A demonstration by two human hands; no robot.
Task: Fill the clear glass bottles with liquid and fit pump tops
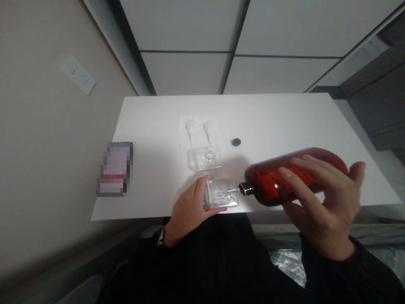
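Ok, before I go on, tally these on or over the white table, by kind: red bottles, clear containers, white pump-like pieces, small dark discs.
Red bottle: 1
Clear containers: 2
White pump-like pieces: 2
Small dark disc: 1
Total: 6

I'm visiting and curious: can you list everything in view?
red bottle: 1, red, tilted above the table, right of centre
liquid stream: 1, clear, at bottle's mouth
square containers: 2, clear, centre, one behind the other
pump tops: 2, white, behind the containers
disc: 1, dark, right of the pump tops
pixelated object: 1, pinkish, table's left side
table: 1, white, centre
outlet: 1, white, left wall
panels: at least 4, white, beyond table
crinkled material: 1, silvery, below table
watch: 1, silvery, left wrist
sleeves: 2, black, both arms
left hand: 1, bare, around nearer container
right hand: 1, bare, on the bottle
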